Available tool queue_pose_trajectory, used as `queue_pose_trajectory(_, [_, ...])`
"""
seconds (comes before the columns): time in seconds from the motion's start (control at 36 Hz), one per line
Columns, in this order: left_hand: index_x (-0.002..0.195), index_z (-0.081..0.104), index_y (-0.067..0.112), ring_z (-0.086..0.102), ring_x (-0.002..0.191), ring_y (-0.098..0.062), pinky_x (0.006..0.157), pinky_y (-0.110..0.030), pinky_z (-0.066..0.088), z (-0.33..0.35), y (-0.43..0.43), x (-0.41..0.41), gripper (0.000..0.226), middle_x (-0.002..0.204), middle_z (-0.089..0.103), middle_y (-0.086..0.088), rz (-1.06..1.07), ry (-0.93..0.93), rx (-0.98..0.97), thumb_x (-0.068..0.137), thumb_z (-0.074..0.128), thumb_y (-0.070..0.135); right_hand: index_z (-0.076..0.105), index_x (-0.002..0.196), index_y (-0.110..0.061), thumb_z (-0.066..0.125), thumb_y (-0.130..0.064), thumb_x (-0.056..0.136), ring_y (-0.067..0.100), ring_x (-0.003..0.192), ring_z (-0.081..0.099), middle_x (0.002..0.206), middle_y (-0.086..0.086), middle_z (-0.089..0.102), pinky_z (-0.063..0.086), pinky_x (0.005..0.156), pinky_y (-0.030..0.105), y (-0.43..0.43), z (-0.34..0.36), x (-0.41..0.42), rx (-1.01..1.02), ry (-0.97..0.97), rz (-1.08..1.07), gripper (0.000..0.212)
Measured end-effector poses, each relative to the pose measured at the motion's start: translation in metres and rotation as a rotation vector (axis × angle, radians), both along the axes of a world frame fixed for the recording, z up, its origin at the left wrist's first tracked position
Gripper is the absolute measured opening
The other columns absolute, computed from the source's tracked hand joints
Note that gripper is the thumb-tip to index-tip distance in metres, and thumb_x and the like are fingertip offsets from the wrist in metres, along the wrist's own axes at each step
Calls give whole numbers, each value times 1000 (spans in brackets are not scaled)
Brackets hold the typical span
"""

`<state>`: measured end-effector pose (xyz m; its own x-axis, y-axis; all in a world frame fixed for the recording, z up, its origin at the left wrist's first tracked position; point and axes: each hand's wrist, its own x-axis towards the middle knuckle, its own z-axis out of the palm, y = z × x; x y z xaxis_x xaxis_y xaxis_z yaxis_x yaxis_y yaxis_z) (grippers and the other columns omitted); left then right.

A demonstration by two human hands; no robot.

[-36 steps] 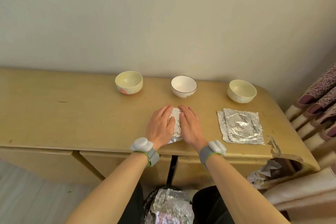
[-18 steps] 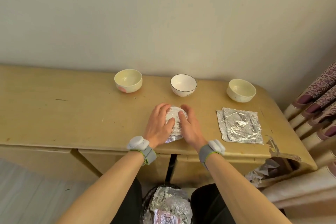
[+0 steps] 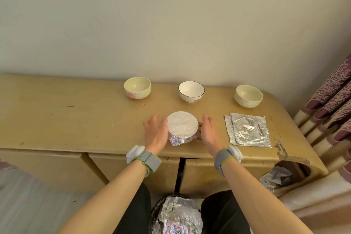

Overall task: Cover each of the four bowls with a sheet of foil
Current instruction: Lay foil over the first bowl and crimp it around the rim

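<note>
The round bowl wrapped in crinkled silver foil (image 3: 182,124) stands near the front edge of the worn yellow wooden sideboard (image 3: 76,119); its own colour and walls are hidden under the foil, and only the flat, taut disc on top faces up toward the camera. A loose foil corner juts out at its near side. The left hand (image 3: 154,132) sits just beside the bowl's left flank and the right hand (image 3: 209,131) beside its right, palms turned inward, fingers spread and loose. Whether the left palm touches the wrap cannot be told; the right thumb is partly hidden behind the foil.

Three uncovered bowls line the back: a cream bowl with a pink mark (image 3: 137,87), a white dark-rimmed bowl (image 3: 191,91), and a plain cream bowl (image 3: 248,95). A stack of flat foil sheets (image 3: 247,129) lies right of the hands, its long axis running roughly left to right. Crumpled foil in a dark bin (image 3: 177,214) is cut off by the bottom edge.
</note>
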<state>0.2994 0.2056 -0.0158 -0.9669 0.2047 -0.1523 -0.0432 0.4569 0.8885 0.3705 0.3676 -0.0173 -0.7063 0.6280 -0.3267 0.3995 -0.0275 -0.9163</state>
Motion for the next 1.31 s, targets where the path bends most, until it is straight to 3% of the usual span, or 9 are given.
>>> queue_pose_trajectory(0.11, [131, 45, 18, 67, 97, -32, 81, -44, 57, -4, -2, 0, 56, 126, 60, -15, 82, -434, 158, 88, 35, 53, 38, 128, -22, 31, -52, 104, 15, 93, 60, 103, 3, 59, 53, 97, 48, -3, 9, 4, -135, 4, -9, 39])
queue_pose_trajectory(0.17, [125, 49, 14, 70, 86, -33, 67, -39, 59, -1, 0, 0, 47, 114, 64, -16, 93, -564, 295, 97, 33, 49, 40, 129, -15, 31, -48, 105, 18, 95, 61, 103, 4, 58, 54, 96, 48, -4, 9, 7, -125, 0, 1, 42])
queue_pose_trajectory(0.25, [130, 44, 14, 67, 84, -32, 62, -37, 55, 1, 3, -3, 43, 101, 61, -12, 143, -595, 343, 103, 33, 46, 43, 124, -11, 33, -49, 104, 28, 100, 63, 100, 9, 60, 54, 96, 54, -3, 5, 8, -108, -15, -22, 45])
queue_pose_trajectory(0.53, [137, 47, 12, 60, 101, -30, 65, -38, 54, -1, 7, -24, 49, 118, 57, -11, 174, -518, 328, 103, 34, 44, 37, 122, -16, 33, -44, 106, 28, 73, 71, 101, 24, 69, 61, 70, 38, -3, 3, 21, -196, -53, 17, 33])
queue_pose_trajectory(0.64, [130, 52, 13, 56, 116, -33, 93, -41, 49, 1, 7, -23, 45, 132, 58, -10, 50, -228, 61, 100, 36, 42, 50, 124, -14, 29, -57, 99, 33, 100, 66, 114, 14, 68, 52, 92, 43, 6, 8, 22, 173, -179, 56, 54])
queue_pose_trajectory(0.78, [143, 46, 17, 39, 136, -23, 111, -35, 30, 4, 12, -5, 47, 146, 46, -5, -153, 288, -182, 100, 42, 36, 54, 135, -9, 39, -27, 105, 30, 130, 45, 139, 10, 56, 30, 107, 36, -1, 20, 12, 574, -31, 138, 38])
queue_pose_trajectory(0.86, [148, 41, 14, 33, 142, -21, 116, -33, 25, 1, 20, -4, 50, 155, 39, -4, -282, 419, -287, 101, 41, 32, 53, 138, -5, 39, -17, 105, 26, 138, 40, 146, 9, 52, 23, 116, 33, -9, 12, -3, 732, 87, 275, 38])
queue_pose_trajectory(1.03, [149, 41, 10, 37, 140, -21, 116, -30, 23, -8, 27, -6, 51, 155, 41, -3, -401, 586, -371, 102, 38, 29, 47, 148, -12, 36, -20, 108, 22, 147, 32, 154, 4, 45, 19, 122, 34, -15, -10, -16, 672, 96, 384, 42])
queue_pose_trajectory(1.31, [144, 49, 11, 40, 133, -17, 111, -18, 23, -20, 23, -2, 55, 148, 48, -1, -341, 538, -166, 94, 34, 29, 56, 139, -16, 37, -19, 108, 11, 131, 47, 141, -1, 57, 32, 114, 26, -17, -21, -14, 433, 226, 240, 36])
